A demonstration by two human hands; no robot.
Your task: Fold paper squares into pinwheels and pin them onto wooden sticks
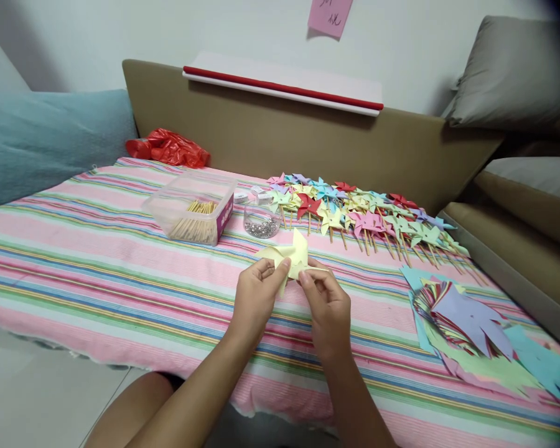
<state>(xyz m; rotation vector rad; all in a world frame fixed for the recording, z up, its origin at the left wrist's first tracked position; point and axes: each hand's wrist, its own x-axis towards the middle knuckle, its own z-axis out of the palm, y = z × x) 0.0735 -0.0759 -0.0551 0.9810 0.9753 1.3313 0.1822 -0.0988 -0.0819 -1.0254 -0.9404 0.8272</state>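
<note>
A pale yellow paper pinwheel point(298, 247) is held up between both my hands above the striped cloth, its blades partly folded over. My left hand point(257, 291) pinches its left side, thumb on top. On the lower right side, my right hand point(325, 300) grips the paper between thumb and fingers. Whether a pin or stick is also in my fingers cannot be made out. Just beyond my hands stands a clear round tub point(262, 224) of small metal pins. Left of it, a clear plastic box point(186, 208) holds many thin wooden sticks.
Finished colourful pinwheels on sticks point(366, 223) lie in rows at the back right. A stack of cut paper shapes point(476, 323) lies at right. A red plastic bag point(172, 148) sits at the back left. Striped cloth point(121, 261) covers the surface, with a brown backboard point(280, 140) behind.
</note>
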